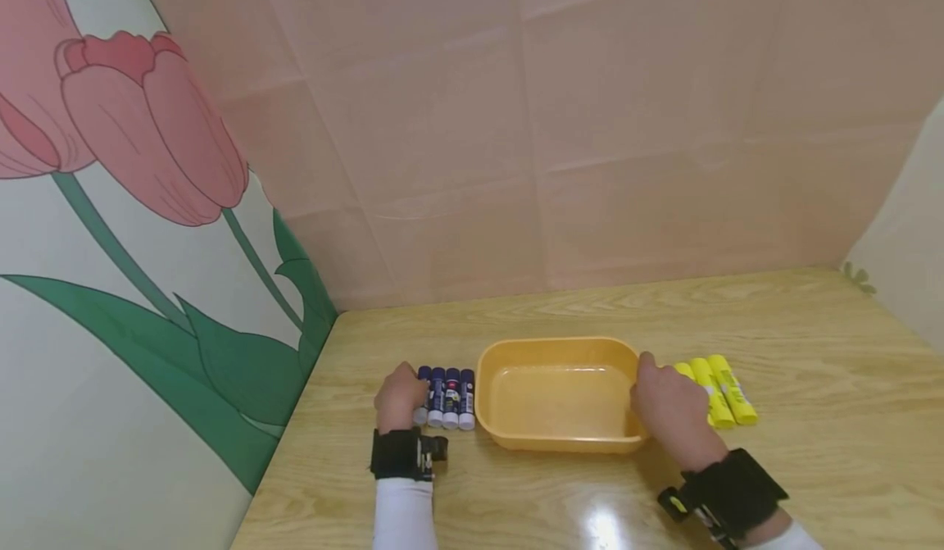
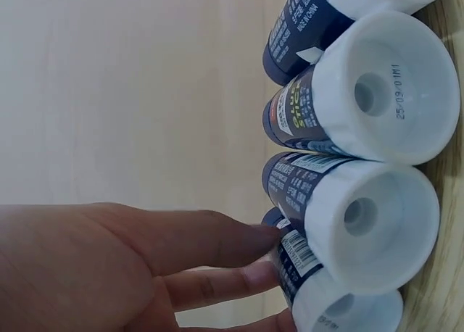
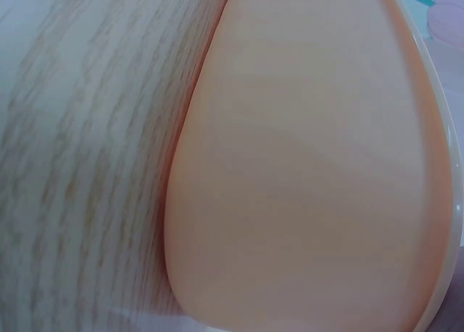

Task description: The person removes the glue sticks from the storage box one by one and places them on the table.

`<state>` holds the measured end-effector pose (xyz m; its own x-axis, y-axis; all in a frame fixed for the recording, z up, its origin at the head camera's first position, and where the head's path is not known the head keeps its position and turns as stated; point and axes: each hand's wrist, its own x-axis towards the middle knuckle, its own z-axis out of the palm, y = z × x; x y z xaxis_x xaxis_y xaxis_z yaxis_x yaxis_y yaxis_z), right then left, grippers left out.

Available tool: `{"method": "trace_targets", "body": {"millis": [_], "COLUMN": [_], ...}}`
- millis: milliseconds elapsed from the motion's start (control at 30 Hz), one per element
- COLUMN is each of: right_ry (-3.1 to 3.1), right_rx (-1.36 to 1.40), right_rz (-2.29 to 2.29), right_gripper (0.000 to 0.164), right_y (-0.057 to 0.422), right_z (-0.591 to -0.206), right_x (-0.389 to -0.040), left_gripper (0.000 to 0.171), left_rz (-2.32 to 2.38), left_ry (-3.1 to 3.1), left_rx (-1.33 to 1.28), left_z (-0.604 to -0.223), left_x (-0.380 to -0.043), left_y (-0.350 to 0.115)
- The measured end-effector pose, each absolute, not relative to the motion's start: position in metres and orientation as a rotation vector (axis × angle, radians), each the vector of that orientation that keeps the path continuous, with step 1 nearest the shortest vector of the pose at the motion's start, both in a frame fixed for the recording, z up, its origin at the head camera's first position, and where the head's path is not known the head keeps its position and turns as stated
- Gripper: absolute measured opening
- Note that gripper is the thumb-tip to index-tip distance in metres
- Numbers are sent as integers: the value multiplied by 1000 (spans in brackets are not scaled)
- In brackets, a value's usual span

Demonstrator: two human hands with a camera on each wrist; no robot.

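Note:
Dark blue glue sticks (image 1: 451,398) with white ends lie side by side, left of a yellow-orange plastic basin (image 1: 564,440). At the leftmost glue stick (image 2: 299,254), my left hand (image 1: 399,393) touches with thumb and fingertips; in the left wrist view the thumb and fingers are fairly straight. My right hand (image 1: 669,406) grips the basin's right rim, thumb at the top edge. The basin's interior holds nothing visible. In the right wrist view the basin's outer wall (image 3: 304,165) fills most of the picture, and hardly any of the hand shows.
Yellow tubes (image 1: 732,390) lie beyond my right hand, which partly hides them. Wood-grain tabletop (image 1: 833,353) extends around everything. A pinkish cloth (image 1: 553,165) hangs behind, and a wall with painted tulips (image 1: 155,124) stands on the left.

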<state>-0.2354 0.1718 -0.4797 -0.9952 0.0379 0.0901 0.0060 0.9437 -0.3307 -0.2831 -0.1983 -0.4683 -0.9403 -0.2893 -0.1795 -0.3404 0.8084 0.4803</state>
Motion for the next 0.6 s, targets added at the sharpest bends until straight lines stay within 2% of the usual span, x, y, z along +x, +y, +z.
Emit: {"method": "trace_targets", "body": {"millis": [267, 367, 433, 600], "right_ry": [-3014, -3055, -3095, -3143], "right_rx": [-34, -33, -40, -69], "right_rz": [511, 548, 576, 640], "right_gripper": [18, 24, 34, 71], "right_y": [172, 177, 182, 196], "right_z": [-480, -478, -477, -474], "right_x": [-237, -240, -242, -246], "left_gripper": [36, 41, 46, 57], "left_rz": [791, 825, 855, 853], "left_ry": [2942, 2982, 2995, 3036], "left_rx": [-519, -517, -520, -516], "left_z": [-464, -461, -459, -457], "left_x": [-281, -279, -279, -278], "left_y": [-200, -198, -196, -190]}}
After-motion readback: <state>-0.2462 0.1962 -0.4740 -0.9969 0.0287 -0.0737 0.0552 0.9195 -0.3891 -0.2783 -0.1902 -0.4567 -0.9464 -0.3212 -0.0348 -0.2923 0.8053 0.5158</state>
